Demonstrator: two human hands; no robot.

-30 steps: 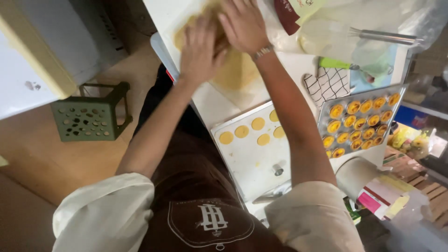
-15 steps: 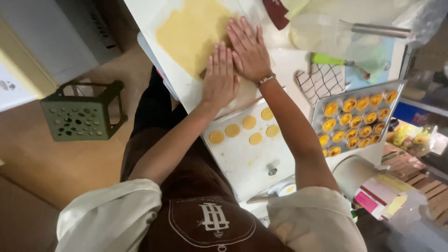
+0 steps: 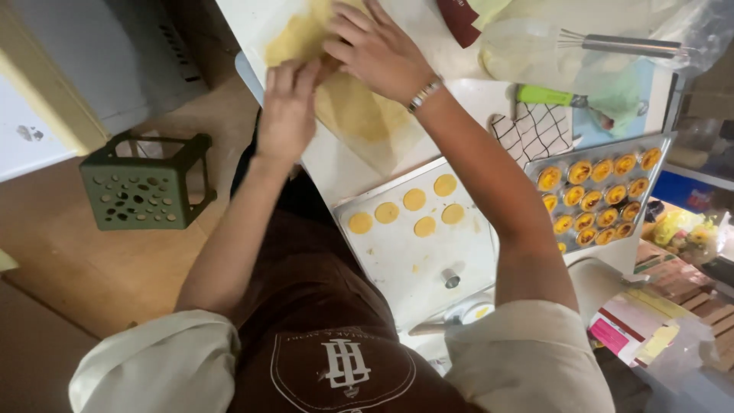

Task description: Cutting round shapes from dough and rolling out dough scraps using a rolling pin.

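Both hands shifted up the dough sheet [image 3: 359, 115], left hand [image 3: 287, 111] flat, right hand [image 3: 375, 50] spread, fingers pressing it.

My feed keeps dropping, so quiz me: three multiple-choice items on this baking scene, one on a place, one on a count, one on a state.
1. Where does the green perforated stool stand?
A. on the floor, to the person's left
B. on the worktop
C. on the baking tray

2. How many round dough discs lie on the flat white tray?
A. two
B. six
C. ten

3. What are the left hand and right hand doing?
A. hanging free
B. gripping the whisk
C. pressing on the yellow dough sheet

Answers:
1 A, it sits on the wooden floor beside the counter.
2 B, six yellow discs show near the tray's far edge.
3 C, both hands lie on the dough; the whisk lies untouched.
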